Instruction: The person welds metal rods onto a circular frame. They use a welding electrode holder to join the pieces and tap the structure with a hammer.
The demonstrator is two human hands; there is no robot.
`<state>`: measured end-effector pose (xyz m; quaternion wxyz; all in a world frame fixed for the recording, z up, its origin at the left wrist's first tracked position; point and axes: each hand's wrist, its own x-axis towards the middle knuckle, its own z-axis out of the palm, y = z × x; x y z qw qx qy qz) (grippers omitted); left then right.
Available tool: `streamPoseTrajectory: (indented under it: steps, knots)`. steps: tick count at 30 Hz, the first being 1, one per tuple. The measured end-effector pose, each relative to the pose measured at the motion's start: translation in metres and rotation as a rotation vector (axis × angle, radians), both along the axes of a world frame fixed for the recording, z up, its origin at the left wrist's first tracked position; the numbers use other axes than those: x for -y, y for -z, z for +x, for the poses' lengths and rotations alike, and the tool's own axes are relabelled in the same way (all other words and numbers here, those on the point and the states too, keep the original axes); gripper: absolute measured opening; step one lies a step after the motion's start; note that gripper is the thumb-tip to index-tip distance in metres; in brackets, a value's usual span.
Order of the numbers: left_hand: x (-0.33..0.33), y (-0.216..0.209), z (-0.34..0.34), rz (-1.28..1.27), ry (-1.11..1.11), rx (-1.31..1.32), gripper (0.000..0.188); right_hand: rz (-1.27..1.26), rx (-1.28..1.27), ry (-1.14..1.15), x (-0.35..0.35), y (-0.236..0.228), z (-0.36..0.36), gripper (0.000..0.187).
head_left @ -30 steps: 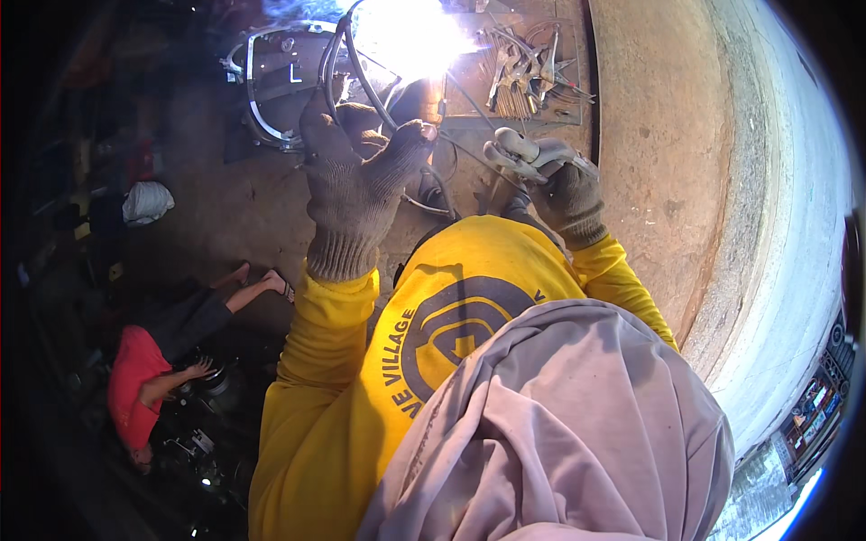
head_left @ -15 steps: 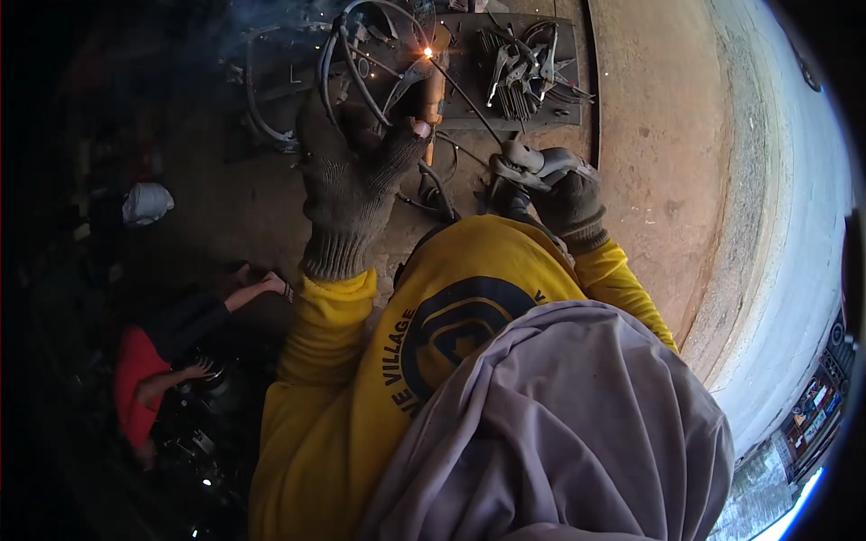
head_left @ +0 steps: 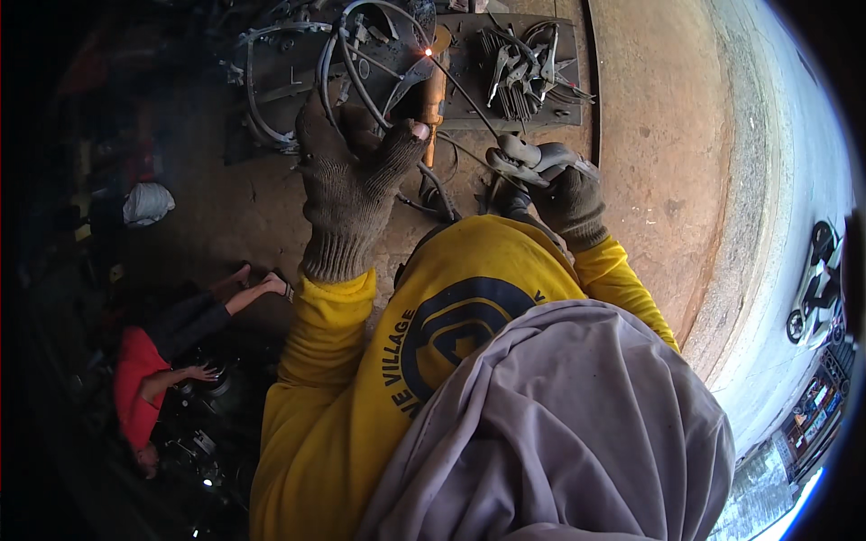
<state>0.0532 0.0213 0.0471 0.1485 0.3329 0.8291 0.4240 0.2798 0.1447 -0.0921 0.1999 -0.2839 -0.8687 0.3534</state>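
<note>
My right hand (head_left: 574, 204), in a dark knitted glove, grips a grey welding electrode holder (head_left: 536, 160). A thin electrode (head_left: 465, 96) runs from its jaws up and left to a small glowing spot (head_left: 428, 52) on the metal. My left hand (head_left: 354, 185), gloved with one thumb tip bare, is closed at the lower part of a bent metal rod frame (head_left: 358, 83); its fingers are partly hidden. Just right of that thumb stands an orange-brown metal post (head_left: 434, 94), beside a dark pointed plate (head_left: 408, 83) next to the glowing spot.
A dark metal worktop (head_left: 462, 110) carries a pile of locking pliers and clamps (head_left: 528, 68) at its right. Another curved metal piece (head_left: 262, 119) lies at the left. A person in red (head_left: 140, 383) is at the lower left. Beyond the concrete floor, a motorcycle (head_left: 816, 288) is at far right.
The bright arc with flying sparks has shrunk to a small red glow, and smoke has thinned. My right hand's electrode holder has shifted slightly left. A motorcycle has come into view at far right.
</note>
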Motion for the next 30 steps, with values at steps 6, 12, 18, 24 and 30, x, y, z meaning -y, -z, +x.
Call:
streamPoseTrajectory:
  steps: [6, 12, 18, 24, 30]
  knots:
    - [-0.003, 0.000, 0.002, 0.055, -0.023, 0.059, 0.077, 0.037, -0.077, 0.007, -0.003, -0.003, -0.005, 0.030]
    - [0.002, 0.009, -0.005, 0.149, 0.044, 0.118, 0.074, 0.052, -0.025, 0.024, -0.004, 0.002, -0.002, 0.030]
    - [0.005, 0.018, -0.006, 0.268, 0.116, 0.207, 0.069, 0.090, 0.004, -0.004, -0.005, 0.006, -0.001, 0.030]
    - [-0.008, -0.007, 0.006, 0.119, 0.074, 0.022, 0.052, 0.193, -0.073, 0.009, -0.007, 0.013, 0.000, 0.029]
    - [-0.003, 0.016, -0.020, 0.643, 0.230, 0.827, 0.050, 0.069, -0.111, 0.078, -0.001, 0.001, 0.000, 0.024]
